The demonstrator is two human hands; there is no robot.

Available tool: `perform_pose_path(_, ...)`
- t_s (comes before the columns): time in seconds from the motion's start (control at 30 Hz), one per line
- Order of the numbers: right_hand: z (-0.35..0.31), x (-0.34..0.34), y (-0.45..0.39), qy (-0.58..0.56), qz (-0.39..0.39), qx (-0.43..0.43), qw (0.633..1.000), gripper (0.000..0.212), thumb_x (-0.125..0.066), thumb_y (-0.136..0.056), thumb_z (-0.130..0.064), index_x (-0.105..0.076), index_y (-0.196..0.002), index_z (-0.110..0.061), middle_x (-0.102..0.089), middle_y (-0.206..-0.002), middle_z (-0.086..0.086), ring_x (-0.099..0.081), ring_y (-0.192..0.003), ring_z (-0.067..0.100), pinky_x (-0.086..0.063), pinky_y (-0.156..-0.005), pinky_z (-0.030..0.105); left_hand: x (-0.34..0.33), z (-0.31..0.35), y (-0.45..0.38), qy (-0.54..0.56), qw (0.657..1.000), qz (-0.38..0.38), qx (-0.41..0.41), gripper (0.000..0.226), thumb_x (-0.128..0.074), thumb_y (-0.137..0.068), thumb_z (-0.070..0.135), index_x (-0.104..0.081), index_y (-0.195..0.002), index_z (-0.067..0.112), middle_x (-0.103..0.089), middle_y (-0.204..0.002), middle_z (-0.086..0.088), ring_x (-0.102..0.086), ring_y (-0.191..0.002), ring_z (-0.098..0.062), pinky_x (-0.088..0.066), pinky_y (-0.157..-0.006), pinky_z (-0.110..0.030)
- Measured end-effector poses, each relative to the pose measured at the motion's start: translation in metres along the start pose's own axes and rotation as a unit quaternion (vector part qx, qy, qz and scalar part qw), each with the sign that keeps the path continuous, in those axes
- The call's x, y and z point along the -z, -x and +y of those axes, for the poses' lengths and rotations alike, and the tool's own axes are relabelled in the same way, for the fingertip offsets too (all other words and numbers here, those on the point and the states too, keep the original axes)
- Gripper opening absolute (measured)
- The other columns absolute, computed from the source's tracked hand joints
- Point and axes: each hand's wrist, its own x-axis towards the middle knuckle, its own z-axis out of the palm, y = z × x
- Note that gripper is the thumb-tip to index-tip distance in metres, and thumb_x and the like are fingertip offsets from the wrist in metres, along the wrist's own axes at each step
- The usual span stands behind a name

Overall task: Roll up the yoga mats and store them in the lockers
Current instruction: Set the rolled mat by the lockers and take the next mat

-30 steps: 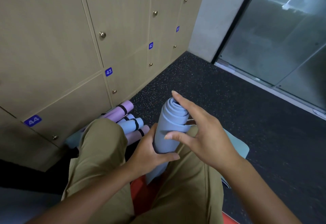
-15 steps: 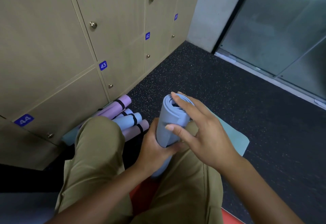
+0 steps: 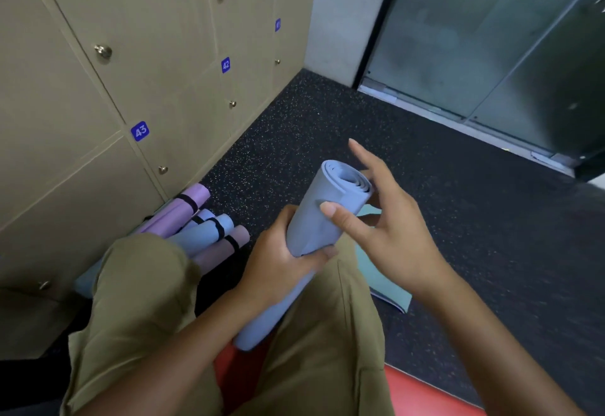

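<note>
Tilted further toward the glass door [image 3: 491, 32] than half a second back, the blue-grey mat roll [image 3: 314, 235] now leans with its spiral end up and to the right; my view has swung right too, tag 44 gone. My left hand [image 3: 278, 268] wraps the roll at mid-length, fingers curled round it, a firm grip. My right hand [image 3: 386, 229] sits at the upper end, thumb pressed on the outer layer, the other fingers around behind the roll's end, forefinger raised. Roll rests across my lap over khaki trousers [image 3: 147, 317]. Surface matte, smooth, layers visible at the end. Strapped purple and blue rolls [image 3: 209, 226] lie on the speckled floor [image 3: 360, 114] against the lockers [image 3: 131, 72].
</note>
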Motion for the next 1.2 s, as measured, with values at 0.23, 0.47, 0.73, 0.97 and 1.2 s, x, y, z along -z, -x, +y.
perform_pose_path(0.23, 0.059, 0.047, 0.036, -0.024, 0.042, -0.127, 0.991, 0.051, -0.077, -0.089, -0.042, -0.056, -0.135, -0.039, -0.062, -0.124, -0.003, -0.069, -0.094, 0.019, -0.059, -0.085, 0.045, -0.026, 0.011, -0.014, -0.181, 0.973, -0.139, -0.026, 0.071, -0.083, -0.068, 0.064, -0.037, -0.120, 0.047, -0.063, -0.103, 0.020, -0.064, -0.093, -0.008, -0.053, -0.076, -0.038)
perform_pose_path(0.47, 0.109, 0.070, 0.109, -0.111, 0.068, -0.258, 0.957, 0.052, -0.078, -0.090, -0.032, -0.055, -0.137, -0.028, -0.067, -0.124, 0.008, -0.073, -0.097, 0.026, -0.060, -0.090, 0.043, -0.071, 0.001, -0.006, -0.344, 0.897, -0.236, -0.145, 0.071, -0.061, -0.084, 0.073, -0.033, -0.139, 0.040, -0.058, -0.124, 0.015, -0.059, -0.109, -0.018, -0.048, -0.083, -0.037)
perform_pose_path(0.73, 0.164, 0.091, 0.198, 0.053, 0.004, -0.353, 0.934, 0.042, -0.069, -0.095, -0.043, -0.058, -0.133, -0.029, -0.069, -0.116, -0.011, -0.070, -0.099, 0.007, -0.057, -0.091, 0.031, -0.085, -0.010, -0.008, -0.402, 0.861, -0.246, -0.194, 0.068, -0.050, -0.080, 0.084, -0.036, -0.130, 0.039, -0.062, -0.110, 0.013, -0.064, -0.099, -0.021, -0.052, -0.077, -0.039)
perform_pose_path(0.97, 0.226, 0.112, 0.266, 0.198, -0.221, -0.466, 0.833, 0.054, -0.091, -0.074, -0.033, -0.066, -0.122, -0.030, -0.067, -0.112, -0.013, -0.064, -0.101, 0.006, -0.052, -0.086, 0.019, -0.095, -0.010, -0.002, -0.472, 0.820, -0.222, -0.236, 0.066, -0.048, -0.078, 0.083, -0.041, -0.122, 0.035, -0.061, -0.093, 0.008, -0.066, -0.083, -0.024, -0.054, -0.067, -0.039)
perform_pose_path(1.2, 0.254, 0.108, 0.287, 0.294, -0.254, -0.463, 0.797, 0.043, -0.092, -0.071, -0.025, -0.065, -0.104, -0.024, -0.060, -0.102, -0.007, -0.058, -0.092, 0.012, -0.041, -0.066, 0.019, -0.094, -0.005, 0.003, -0.492, 0.811, -0.203, -0.243, 0.061, -0.054, -0.079, 0.077, -0.045, -0.118, 0.032, -0.059, -0.088, 0.006, -0.064, -0.078, -0.023, -0.051, -0.062, -0.036)
